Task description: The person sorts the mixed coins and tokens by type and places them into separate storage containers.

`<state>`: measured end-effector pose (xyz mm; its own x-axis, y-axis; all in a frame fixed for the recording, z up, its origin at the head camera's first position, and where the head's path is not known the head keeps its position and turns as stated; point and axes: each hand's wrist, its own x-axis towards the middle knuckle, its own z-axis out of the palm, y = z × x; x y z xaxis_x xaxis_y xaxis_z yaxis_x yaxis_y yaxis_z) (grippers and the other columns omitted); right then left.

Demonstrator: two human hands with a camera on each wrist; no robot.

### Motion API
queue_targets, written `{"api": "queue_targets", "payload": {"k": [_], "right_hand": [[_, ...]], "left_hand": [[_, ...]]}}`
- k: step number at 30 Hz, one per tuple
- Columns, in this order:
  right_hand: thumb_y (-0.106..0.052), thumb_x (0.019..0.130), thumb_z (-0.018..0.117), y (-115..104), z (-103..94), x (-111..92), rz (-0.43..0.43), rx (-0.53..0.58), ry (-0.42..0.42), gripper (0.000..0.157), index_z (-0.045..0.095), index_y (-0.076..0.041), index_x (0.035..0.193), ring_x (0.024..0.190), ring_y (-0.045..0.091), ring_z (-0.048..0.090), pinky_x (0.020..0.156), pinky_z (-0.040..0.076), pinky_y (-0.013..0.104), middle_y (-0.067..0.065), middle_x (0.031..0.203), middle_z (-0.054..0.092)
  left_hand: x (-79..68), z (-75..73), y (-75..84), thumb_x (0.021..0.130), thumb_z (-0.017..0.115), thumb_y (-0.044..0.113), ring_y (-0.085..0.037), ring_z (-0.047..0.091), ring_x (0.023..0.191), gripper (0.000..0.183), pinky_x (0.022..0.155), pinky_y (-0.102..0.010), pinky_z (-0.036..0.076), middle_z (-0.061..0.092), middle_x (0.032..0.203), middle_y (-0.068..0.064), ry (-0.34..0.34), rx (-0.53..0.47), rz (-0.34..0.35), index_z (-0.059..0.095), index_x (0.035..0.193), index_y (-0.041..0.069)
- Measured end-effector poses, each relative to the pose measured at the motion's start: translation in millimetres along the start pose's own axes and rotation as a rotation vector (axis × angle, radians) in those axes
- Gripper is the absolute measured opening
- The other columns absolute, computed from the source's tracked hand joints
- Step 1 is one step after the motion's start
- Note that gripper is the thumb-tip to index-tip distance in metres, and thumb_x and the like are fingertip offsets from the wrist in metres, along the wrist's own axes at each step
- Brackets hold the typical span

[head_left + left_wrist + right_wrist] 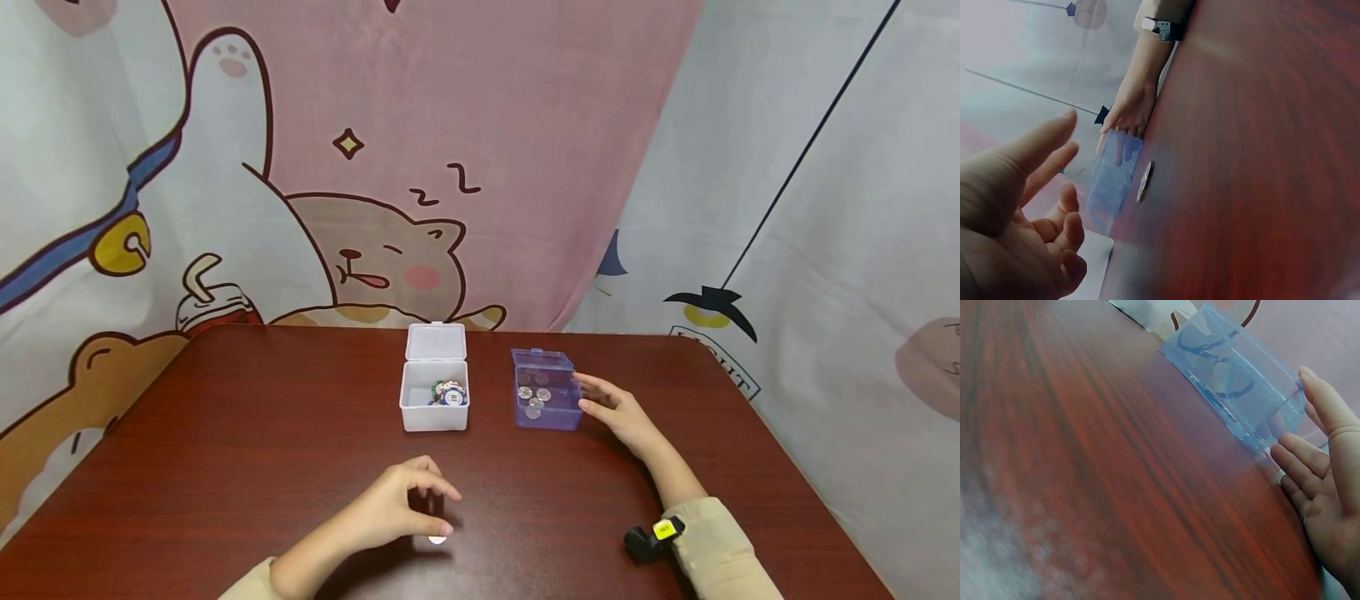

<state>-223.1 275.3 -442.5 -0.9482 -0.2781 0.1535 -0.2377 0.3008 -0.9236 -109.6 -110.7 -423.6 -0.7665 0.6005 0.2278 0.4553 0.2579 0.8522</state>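
Note:
My left hand (397,504) hovers over the front of the table, thumb and fingers spread apart. Just below its thumb is a small silver coin (437,540); the left wrist view shows this coin (1145,181) edge-on, apart from the fingertips. Toward the back right stands a see-through purple box (546,417) with its lid up and several silver coins (534,402) inside. My right hand (622,419) rests its fairly straight fingers and thumb against the right side of that box, as the right wrist view also shows.
Left of the purple box stands a white box (435,419), lid raised, with several coloured poker chips (452,394) inside. A dark reddish wooden table (262,433) carries everything. Behind it hangs a cartoon-printed cloth (540,167). A black strap device (651,540) sits at the right wrist.

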Motion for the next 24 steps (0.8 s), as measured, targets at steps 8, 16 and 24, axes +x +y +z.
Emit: {"api": "queue_targets", "payload": {"k": [8,16,24], "right_hand": [[-0.009,0.096,0.059,10,-1.8,2,0.014,-0.002,0.004,0.048,0.046,-0.006,0.142,0.122,0.04,0.048,0.086,0.044,0.018,0.022,0.137,0.049],[-0.006,0.095,0.059,-14,0.9,-3,0.006,0.0,-0.009,0.048,0.044,0.001,0.14,0.122,0.044,0.046,0.085,0.044,0.018,0.029,0.136,0.046],[-0.011,0.095,0.06,9,-1.2,2,-0.007,-0.02,0.011,0.048,0.048,-0.007,0.141,0.122,0.037,0.048,0.087,0.043,0.018,0.021,0.137,0.05]], "left_hand": [[-4.6,-3.3,-7.2,0.072,0.085,0.02,-0.016,0.051,0.08,0.027,0.071,-0.028,0.042,0.059,0.085,0.001,-0.074,0.051,-0.081,0.076,0.097,0.016],[-5.1,-3.0,-9.9,0.067,0.086,0.016,-0.01,0.051,0.085,0.031,0.074,-0.027,0.041,0.059,0.085,0.007,-0.108,0.073,-0.084,0.076,0.097,0.017],[-5.0,0.6,-11.7,0.062,0.087,0.012,-0.005,0.048,0.085,0.032,0.075,-0.025,0.039,0.055,0.082,0.015,-0.076,0.176,-0.077,0.077,0.09,0.021]]}}
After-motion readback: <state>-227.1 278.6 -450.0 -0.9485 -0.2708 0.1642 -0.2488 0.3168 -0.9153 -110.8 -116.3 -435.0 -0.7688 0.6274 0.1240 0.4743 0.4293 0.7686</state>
